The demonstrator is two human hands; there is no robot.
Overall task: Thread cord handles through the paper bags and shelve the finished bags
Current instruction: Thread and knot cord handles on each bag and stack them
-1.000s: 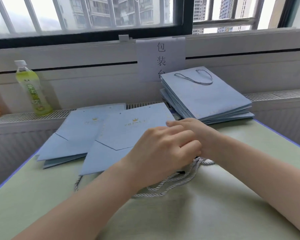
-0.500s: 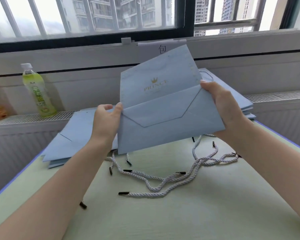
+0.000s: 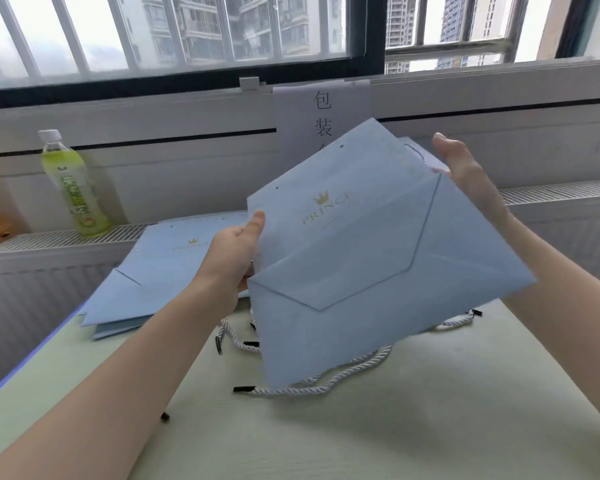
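Pale green table [image 3: 430, 427] under a barred window, blue trim on its left edge. Left hand [image 3: 234, 251] pinches the left edge of a flat folded blue paper bag [image 3: 361, 271], thumb on front. Right hand [image 3: 465, 174] grips the top right corner, fingers hidden behind. Bag is tilted, held above the table. Twisted white cords [image 3: 312, 388] with black tips lie loose beneath it. Matte unthreaded bag stack [image 3: 160, 271] lies left; green bottle [image 3: 73, 181] on the ledge.
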